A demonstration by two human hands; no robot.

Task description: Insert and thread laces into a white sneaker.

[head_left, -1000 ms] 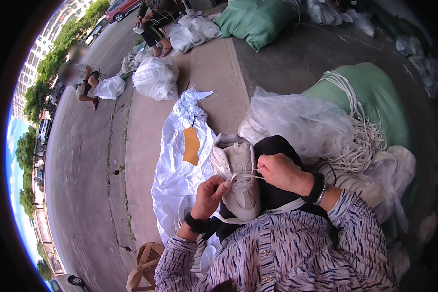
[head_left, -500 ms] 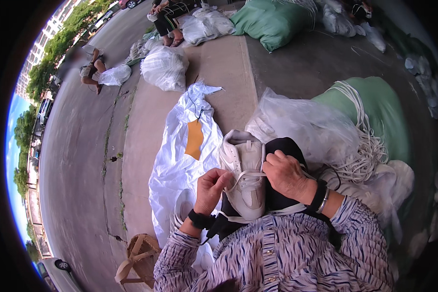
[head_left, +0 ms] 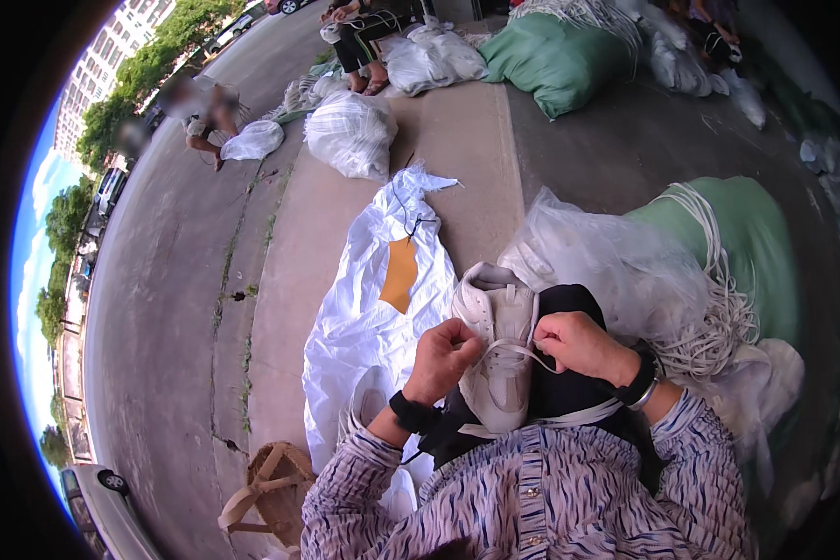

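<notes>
A beige-white sneaker [head_left: 497,390] lies on my lap over dark cloth, its toe toward me and its opening facing away. A pale flat shoelace [head_left: 508,344] crosses its upper in a loose loop. To the left of the shoe my left hand [head_left: 441,358] is closed, thumb and fingers pinching the lace. On the right side my right hand [head_left: 582,347] is also closed in a pinch, with a lace end curling below its fingertips. White laces also lie across my lap beneath the toe.
White sheeting [head_left: 369,308] with an orange-yellow piece [head_left: 399,275] spreads at left. Beyond my right hand sit a clear plastic bag [head_left: 607,261], bundled white laces [head_left: 716,308] and a green sack [head_left: 747,243]. A woven basket [head_left: 280,490] stands lower left. Other people sit farther off.
The whole view has shifted, so the scene sits farther right. My right hand has drawn slightly away from the shoe's side and toward me; both hands still pinch the lace.
</notes>
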